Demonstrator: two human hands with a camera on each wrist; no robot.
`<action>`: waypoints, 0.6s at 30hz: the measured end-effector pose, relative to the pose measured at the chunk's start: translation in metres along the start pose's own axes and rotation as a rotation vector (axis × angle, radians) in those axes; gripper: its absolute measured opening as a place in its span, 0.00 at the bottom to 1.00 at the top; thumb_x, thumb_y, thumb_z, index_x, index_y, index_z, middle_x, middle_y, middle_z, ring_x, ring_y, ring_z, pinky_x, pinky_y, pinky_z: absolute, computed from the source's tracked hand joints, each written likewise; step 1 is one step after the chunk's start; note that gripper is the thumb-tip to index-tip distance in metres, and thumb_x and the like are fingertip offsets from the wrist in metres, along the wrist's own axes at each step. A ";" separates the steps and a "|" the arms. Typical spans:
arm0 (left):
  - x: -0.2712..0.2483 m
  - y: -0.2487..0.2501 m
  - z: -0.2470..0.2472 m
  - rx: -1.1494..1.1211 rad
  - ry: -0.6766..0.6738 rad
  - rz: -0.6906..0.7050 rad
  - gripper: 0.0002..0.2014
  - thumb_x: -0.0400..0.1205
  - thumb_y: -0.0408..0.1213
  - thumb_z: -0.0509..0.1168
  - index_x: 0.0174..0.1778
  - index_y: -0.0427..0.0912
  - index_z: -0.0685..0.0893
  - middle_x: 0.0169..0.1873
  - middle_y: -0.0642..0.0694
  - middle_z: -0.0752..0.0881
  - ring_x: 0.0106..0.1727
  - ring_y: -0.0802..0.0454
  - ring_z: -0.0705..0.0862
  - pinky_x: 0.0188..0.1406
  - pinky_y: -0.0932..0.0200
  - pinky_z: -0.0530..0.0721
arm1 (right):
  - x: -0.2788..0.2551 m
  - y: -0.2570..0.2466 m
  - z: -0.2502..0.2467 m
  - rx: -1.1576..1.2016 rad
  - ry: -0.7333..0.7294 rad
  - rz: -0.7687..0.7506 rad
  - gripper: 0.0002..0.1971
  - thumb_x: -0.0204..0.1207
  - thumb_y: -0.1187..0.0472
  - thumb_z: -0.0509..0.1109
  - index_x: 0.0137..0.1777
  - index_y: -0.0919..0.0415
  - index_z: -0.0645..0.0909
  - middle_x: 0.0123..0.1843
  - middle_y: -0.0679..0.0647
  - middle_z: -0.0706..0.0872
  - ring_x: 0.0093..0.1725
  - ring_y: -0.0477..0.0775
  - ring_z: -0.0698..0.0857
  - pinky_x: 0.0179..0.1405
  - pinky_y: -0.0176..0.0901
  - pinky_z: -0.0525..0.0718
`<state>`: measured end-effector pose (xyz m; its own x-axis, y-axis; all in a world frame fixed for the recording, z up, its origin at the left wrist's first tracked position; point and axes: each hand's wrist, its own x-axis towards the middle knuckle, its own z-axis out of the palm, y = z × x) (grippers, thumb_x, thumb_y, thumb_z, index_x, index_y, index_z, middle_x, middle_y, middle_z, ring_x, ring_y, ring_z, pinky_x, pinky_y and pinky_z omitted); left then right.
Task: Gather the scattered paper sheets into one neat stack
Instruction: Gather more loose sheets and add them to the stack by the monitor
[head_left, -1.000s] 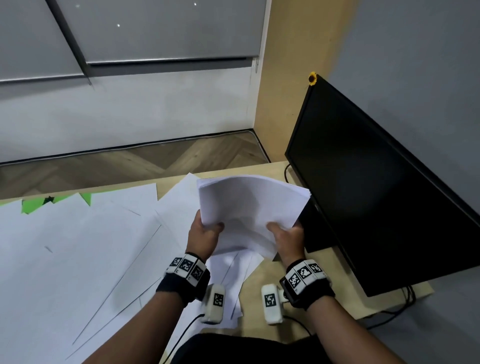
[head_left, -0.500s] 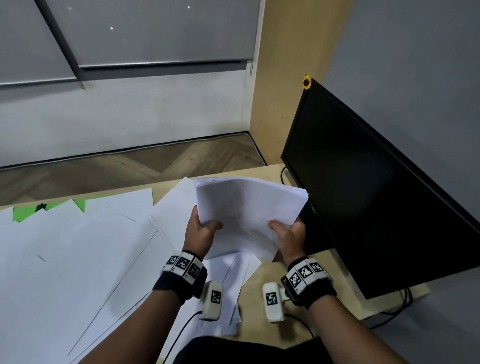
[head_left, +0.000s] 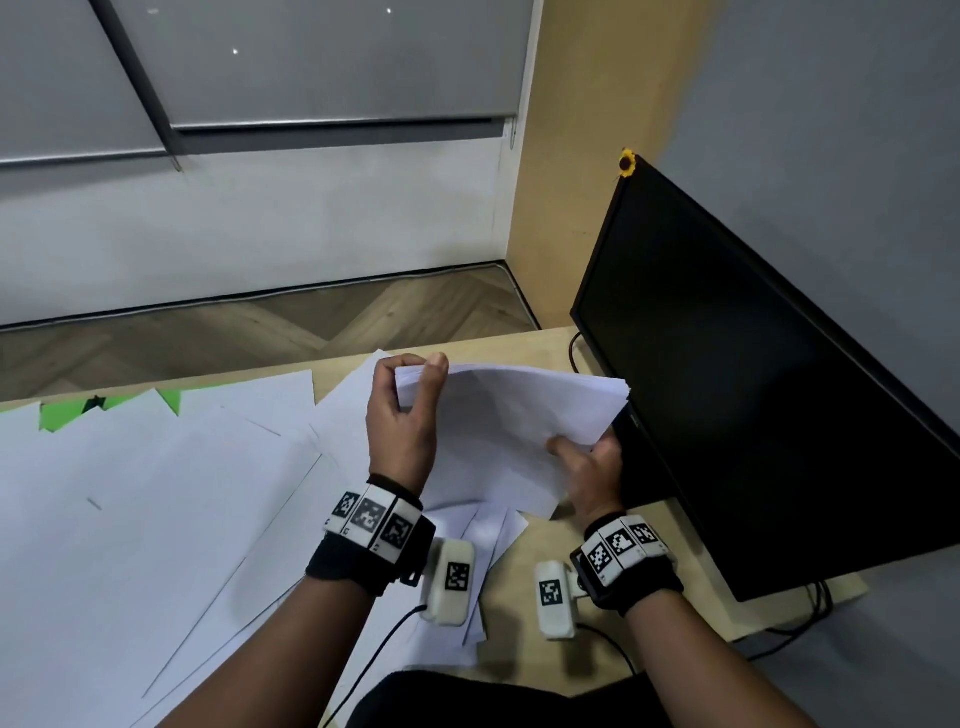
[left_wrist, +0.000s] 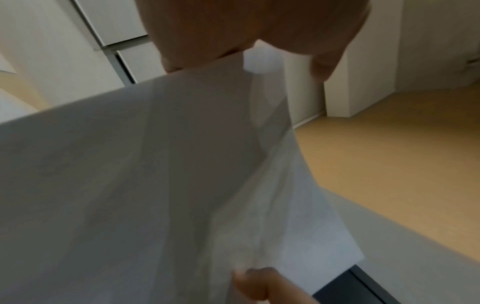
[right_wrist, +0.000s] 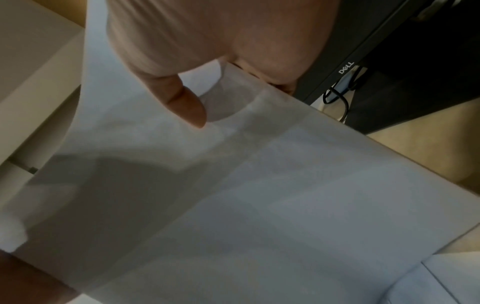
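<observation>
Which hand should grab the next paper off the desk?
Probably the left hand. The loose sheets lie on its side of the desk, while the right hand grips the held stack beside the monitor and can keep holding it.

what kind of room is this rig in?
Probably an office or study workspace: a light wooden desk with a black monitor on it, loose white paper sheets spread over the desk, and a window with roller blinds above a wood floor.
</observation>
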<state>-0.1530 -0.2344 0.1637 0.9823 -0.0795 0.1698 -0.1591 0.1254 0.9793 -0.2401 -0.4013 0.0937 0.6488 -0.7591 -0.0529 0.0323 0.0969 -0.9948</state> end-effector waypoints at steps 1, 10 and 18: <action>0.002 0.000 0.001 0.024 0.030 -0.019 0.10 0.79 0.50 0.70 0.44 0.48 0.81 0.39 0.59 0.84 0.42 0.64 0.82 0.46 0.68 0.76 | 0.000 0.000 -0.001 0.005 0.001 -0.010 0.28 0.57 0.66 0.72 0.60 0.72 0.81 0.49 0.62 0.88 0.45 0.55 0.88 0.42 0.45 0.85; 0.013 -0.005 0.004 0.051 0.060 -0.045 0.06 0.74 0.45 0.66 0.38 0.47 0.80 0.34 0.62 0.83 0.39 0.65 0.80 0.41 0.73 0.74 | -0.003 -0.007 -0.002 0.040 -0.010 -0.066 0.22 0.59 0.66 0.73 0.56 0.69 0.83 0.44 0.57 0.89 0.42 0.47 0.89 0.40 0.40 0.85; 0.015 -0.005 0.003 0.067 0.069 -0.072 0.06 0.76 0.45 0.67 0.36 0.49 0.82 0.32 0.61 0.83 0.37 0.66 0.80 0.41 0.70 0.75 | -0.010 -0.037 0.004 -0.103 0.057 -0.371 0.29 0.65 0.68 0.72 0.65 0.46 0.73 0.56 0.56 0.84 0.54 0.53 0.86 0.52 0.56 0.86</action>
<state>-0.1381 -0.2394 0.1620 0.9956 -0.0175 0.0925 -0.0914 0.0550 0.9943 -0.2449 -0.3944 0.1318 0.5638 -0.7652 0.3107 0.1786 -0.2543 -0.9505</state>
